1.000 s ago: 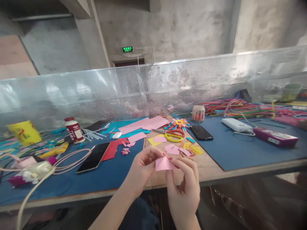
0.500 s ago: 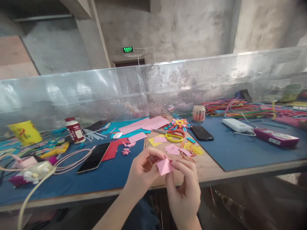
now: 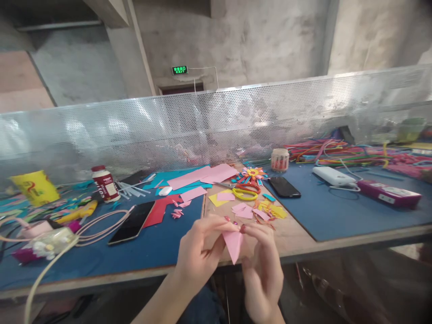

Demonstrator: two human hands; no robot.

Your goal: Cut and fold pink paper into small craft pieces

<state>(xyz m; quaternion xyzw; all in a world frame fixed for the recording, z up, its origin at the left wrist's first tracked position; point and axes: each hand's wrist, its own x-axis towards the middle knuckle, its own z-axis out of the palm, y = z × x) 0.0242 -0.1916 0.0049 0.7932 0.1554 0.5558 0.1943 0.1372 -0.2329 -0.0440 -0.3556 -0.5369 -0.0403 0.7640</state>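
A small folded piece of pink paper (image 3: 233, 246) hangs point-down between my hands, above the table's front edge. My left hand (image 3: 200, 249) pinches its upper left side with thumb and fingers. At the upper right corner, the fingertips of my right hand (image 3: 265, 261) grip the paper, while that thumb stands apart from it. Just beyond lie loose pink paper squares (image 3: 242, 210) and yellow scraps (image 3: 277, 210). Yellow-and-orange-handled scissors (image 3: 245, 193) rest behind these, beside a colourful paper flower (image 3: 252, 174).
Left of my hands lie a phone (image 3: 132, 222), red paper (image 3: 158, 212), a coiled cable (image 3: 91, 225) and a bottle (image 3: 105, 184). On the right are another phone (image 3: 284, 186), a jar (image 3: 280, 160), a white power bank (image 3: 332, 176) and a purple box (image 3: 388, 193). A perforated metal screen (image 3: 222, 121) stands behind.
The pink paper has turned from a flat diamond-like shape to a narrower, downward-pointing triangle. My right thumb has come away from it and dropped lower.
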